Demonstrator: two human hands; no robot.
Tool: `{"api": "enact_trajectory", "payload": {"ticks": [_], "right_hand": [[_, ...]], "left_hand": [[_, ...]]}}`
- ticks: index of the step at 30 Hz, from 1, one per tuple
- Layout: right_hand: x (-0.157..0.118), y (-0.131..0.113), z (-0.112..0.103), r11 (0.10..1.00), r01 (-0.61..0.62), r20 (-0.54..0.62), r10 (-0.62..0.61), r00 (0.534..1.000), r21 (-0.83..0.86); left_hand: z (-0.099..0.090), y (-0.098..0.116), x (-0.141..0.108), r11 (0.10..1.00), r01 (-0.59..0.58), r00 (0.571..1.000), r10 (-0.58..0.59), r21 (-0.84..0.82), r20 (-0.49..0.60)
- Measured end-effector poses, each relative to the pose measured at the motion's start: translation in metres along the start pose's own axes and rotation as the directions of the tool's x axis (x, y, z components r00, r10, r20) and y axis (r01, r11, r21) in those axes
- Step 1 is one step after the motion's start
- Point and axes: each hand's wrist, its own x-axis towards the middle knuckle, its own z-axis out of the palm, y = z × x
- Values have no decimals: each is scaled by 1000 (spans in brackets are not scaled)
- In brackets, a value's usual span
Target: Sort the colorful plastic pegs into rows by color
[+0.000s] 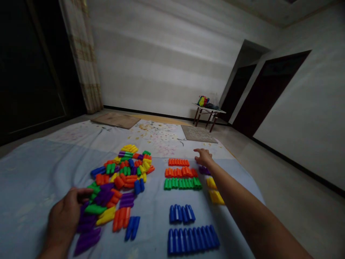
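Note:
My left hand [64, 212] is at the near left edge of a mixed pile of coloured, bullet-shaped plastic pieces. Its thumb and forefinger reach out a little apart beside green pieces [94, 192] and dark purple pieces [104, 195]; the other fingers are partly hidden. Across the cloth, my right hand [204, 157] hovers with fingers apart, nothing seen in it, just beyond a few purple pieces [204, 170]. Under my right forearm lie yellow pieces [215, 197], partly covered. Left of it are rows of orange pieces [179, 162], green pieces [182, 183] and blue pieces [192, 240].
A pale blue and white flowered cloth [151, 223] covers the surface. Two flat boards, a brown one [117, 119] and a patterned one [198, 133], lie at the far edge. Beyond stands a small table [208, 108] with a colourful bag [203, 100] on it.

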Motion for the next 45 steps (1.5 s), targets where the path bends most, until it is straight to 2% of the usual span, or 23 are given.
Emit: {"api": "enact_trajectory", "payload": {"ticks": [2,4,6,9,12,16,20,24,27,30,32,34,36,40,43,45], "right_hand": [[-13,-24,-6,993,104,-33,-103,994,48],[-33,-53,-8,958,258,-47,-254,966,124],[-56,-85,-7,836,476,-66,-478,876,274],[-91,-128,1,681,620,-64,-651,756,391],[-114,-163,12,624,659,-53,-708,704,419],[-127,-189,26,641,688,-59,-716,696,340],[-129,-191,29,700,655,-2,-683,731,285],[-122,-170,24,737,534,41,-602,798,415],[-118,-152,22,751,393,93,-512,854,530],[-119,-143,23,711,210,223,-464,857,671],[-122,-140,24,703,155,280,-461,842,694],[-124,-138,24,734,209,255,-466,847,646],[-125,-137,20,763,325,172,-490,854,559],[-127,-134,7,765,505,48,-567,822,400],[-130,-134,5,750,573,40,-618,785,330],[-130,-135,9,747,609,75,-646,759,267]], "left_hand": [[-1,9,-6,998,16,1000,-15,-55,14],[-1,13,-9,996,16,1000,-15,-84,15],[-1,12,-10,994,21,1000,-19,-103,19],[-1,9,-9,989,38,999,-34,-144,30],[-2,10,-10,987,56,998,-51,-152,33],[-2,13,-13,988,22,999,-15,-152,50],[-2,11,-12,987,9,999,-1,-160,46],[-1,6,-9,982,10,999,0,-189,52],[0,4,-8,982,12,999,-3,-188,53],[1,4,-8,981,2,999,7,-194,46],[1,6,-9,981,3,999,6,-195,43],[0,7,-10,981,7,999,1,-196,43],[0,8,-10,981,12,999,-2,-193,48],[0,8,-10,982,23,999,-13,-189,53],[0,10,-11,983,24,999,-15,-183,52],[0,12,-12,985,20,998,-10,-172,55]]}}
